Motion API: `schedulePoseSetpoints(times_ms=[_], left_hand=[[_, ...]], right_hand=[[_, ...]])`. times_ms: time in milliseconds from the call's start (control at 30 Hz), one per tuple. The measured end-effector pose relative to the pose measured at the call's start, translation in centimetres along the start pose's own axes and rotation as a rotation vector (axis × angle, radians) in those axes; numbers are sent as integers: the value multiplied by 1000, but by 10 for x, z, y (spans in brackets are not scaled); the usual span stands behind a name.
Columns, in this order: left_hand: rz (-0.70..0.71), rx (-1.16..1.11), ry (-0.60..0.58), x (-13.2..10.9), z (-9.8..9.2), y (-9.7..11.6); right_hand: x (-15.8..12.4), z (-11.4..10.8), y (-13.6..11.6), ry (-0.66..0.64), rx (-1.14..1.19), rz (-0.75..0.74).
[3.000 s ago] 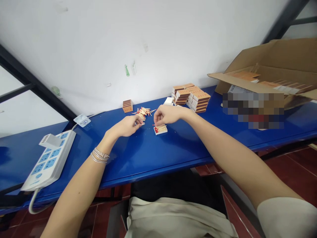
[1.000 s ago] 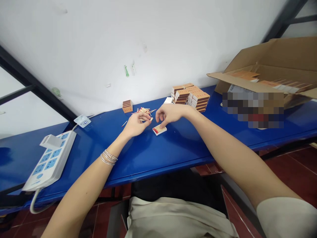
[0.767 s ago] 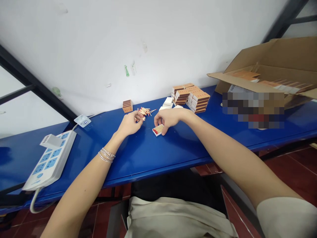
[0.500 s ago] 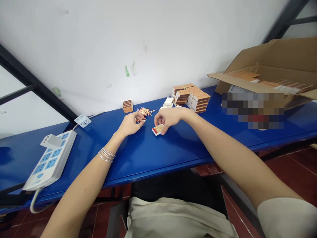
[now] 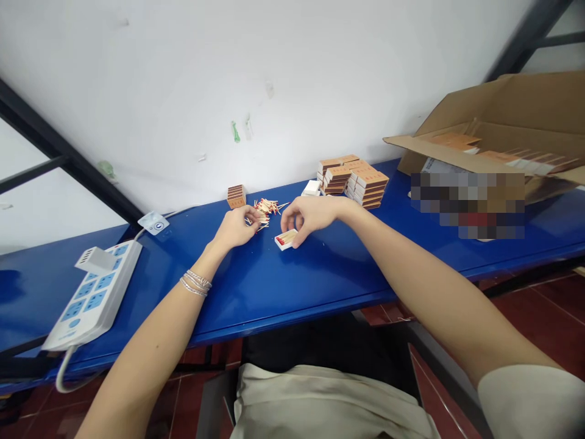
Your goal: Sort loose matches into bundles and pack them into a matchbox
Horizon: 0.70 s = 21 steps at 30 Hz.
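A small white matchbox tray holds several red-tipped matches and sits over the blue tabletop, with my right hand gripping its right end between thumb and fingers. My left hand is at the near left edge of a loose heap of matches. Its thumb and fingers are curled in a pinch, with matches at the fingertips; how many is hidden.
Behind the heap stands a short stack of matchboxes. White trays and piled matchboxes are behind my right hand. An opened carton stands at right, a power strip at left.
My right hand has shifted the tray slightly left, toward the heap. My left hand has drawn a little to the left, and more of the heap shows beside its fingers.
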State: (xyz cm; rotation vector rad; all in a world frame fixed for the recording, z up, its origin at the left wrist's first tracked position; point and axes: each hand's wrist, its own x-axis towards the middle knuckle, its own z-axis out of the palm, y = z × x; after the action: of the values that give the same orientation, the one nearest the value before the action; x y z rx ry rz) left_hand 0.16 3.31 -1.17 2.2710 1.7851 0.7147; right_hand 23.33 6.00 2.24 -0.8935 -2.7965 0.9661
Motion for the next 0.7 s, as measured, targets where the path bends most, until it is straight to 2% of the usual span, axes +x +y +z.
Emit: schedulePoseSetpoints(times_ms=[167,300,500,700], left_hand=[[-12,25,18,2,-8,-10],[35,39,-66,2,-11,-13],[163,84,-119,1,1,-7],[165,134,-123,1,8,-6]], right_hand=[[3,2,2,36,-32,12],[7,6,4,40,-59,52],[15,14,4,-23,-57,51],[17,17,-1,-26,-76,51]])
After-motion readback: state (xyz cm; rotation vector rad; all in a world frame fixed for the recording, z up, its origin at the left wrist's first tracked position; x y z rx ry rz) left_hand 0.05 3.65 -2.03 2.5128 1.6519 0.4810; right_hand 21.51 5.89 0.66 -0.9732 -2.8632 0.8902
